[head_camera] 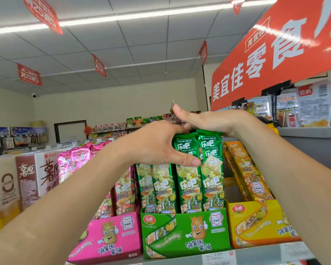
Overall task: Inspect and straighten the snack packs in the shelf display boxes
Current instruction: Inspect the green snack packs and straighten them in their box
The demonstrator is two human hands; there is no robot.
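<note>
Fingers of left hand (157,146) curled round green packs (211,180); right hand (204,121) grips their tops.

Three cardboard display boxes line the near shelf (260,255): one pink display box (111,240) at left, one green display box (180,232) in the middle, one yellow display box (256,222) at right. Four green foil snack packs (189,190) face front in the middle box. Five small red banners (29,74) hang from the far ceiling (141,35); one large red sign (275,50) hangs at right.
</note>
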